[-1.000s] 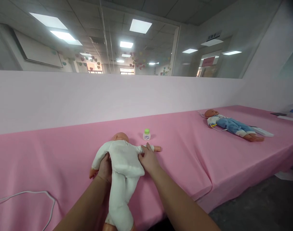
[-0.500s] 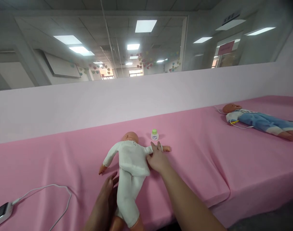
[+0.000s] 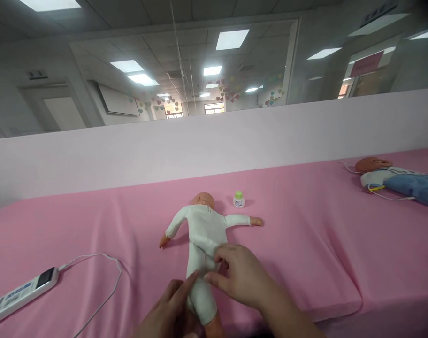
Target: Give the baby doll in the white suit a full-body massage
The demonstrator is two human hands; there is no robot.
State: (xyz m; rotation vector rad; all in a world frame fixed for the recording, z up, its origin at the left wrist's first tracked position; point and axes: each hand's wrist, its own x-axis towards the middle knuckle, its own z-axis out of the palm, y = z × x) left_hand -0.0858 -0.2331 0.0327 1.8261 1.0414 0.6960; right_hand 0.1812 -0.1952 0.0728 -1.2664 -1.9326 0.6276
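A baby doll (image 3: 207,230) in a white long-sleeved top and trousers lies on its back on the pink cloth, its head toward the wall and both arms spread. My right hand (image 3: 244,274) is over its hip, at the hem of the top. The thumb and index fingertip there are apart, with a gap between them. At the doll's thigh, low in the view, is my left hand (image 3: 170,303), its index finger stretched out against the trousers; its other fingers are partly hidden. Beyond the doll's outstretched arm stands a small clear bottle (image 3: 239,202) with a green cap.
A white handheld device (image 3: 22,295) with a dark screen and a white cable (image 3: 110,257) lies at left. Far right, another doll (image 3: 404,182) in blue and white has thin tubing by its head. A white wall (image 3: 157,150) with a window above backs the pink-covered surface (image 3: 298,253).
My right hand has moved from the doll's arm down to its hip. My left hand has come in over the thigh. The view has swung left, showing more of the device.
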